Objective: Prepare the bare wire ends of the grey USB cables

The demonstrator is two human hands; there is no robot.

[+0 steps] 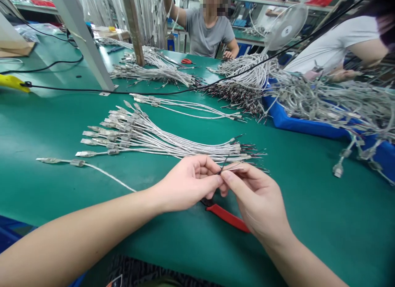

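Observation:
My left hand (pixel 191 181) is closed, thumb against fingers, round the stripped end of a USB cable (pixel 108 178). The cable's plug lies to the left on the table, and its middle passes out of sight behind my left forearm. My right hand (pixel 256 192) pinches the thin dark and light wires that fan out at that end, its fingertips touching those of the left. Beneath the hands lie pliers (pixel 228 218) with a red handle, partly covered. Just beyond is a fanned bundle of white USB cables (pixel 166 139), plugs to the left and bare wires to the right.
A smaller group of cables (pixel 185 106) lies past the bundle. At right, a blue tray (pixel 296 123) overflows with cables. A black cord (pixel 138 92) stretches across the green table (pixel 308 221), near a grey post (pixel 83 40). Opposite sits a person in a grey shirt (pixel 202 32); another works at right.

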